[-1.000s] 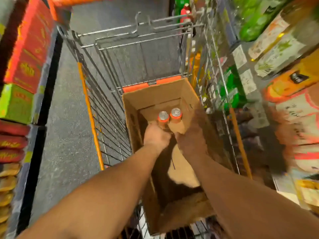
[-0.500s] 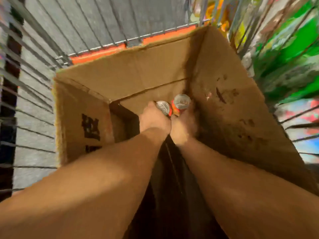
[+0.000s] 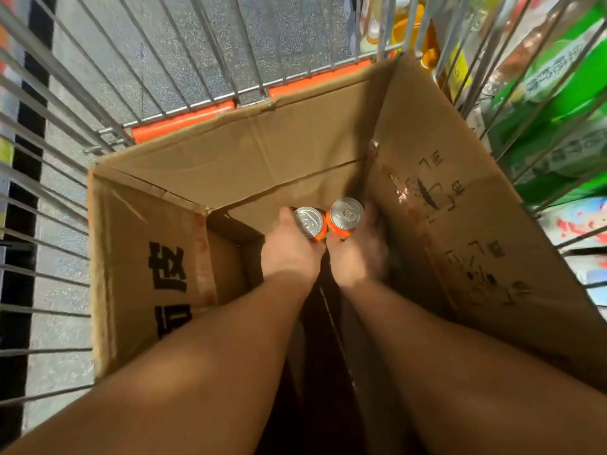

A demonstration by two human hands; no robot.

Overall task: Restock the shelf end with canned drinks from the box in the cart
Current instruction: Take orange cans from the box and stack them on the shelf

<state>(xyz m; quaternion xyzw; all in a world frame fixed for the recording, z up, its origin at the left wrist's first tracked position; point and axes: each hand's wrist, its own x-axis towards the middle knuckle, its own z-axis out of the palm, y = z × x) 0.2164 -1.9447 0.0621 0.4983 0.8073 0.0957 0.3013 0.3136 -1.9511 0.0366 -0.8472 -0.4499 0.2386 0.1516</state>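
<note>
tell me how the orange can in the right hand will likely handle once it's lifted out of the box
The orange can is a smooth metal cylinder with its tab unopened, so it is probably full and rather heavy for its size. Its sleek wall could slip in the right hand. Laid on its side it would likely roll; upright on its flat base it should stand.
</note>
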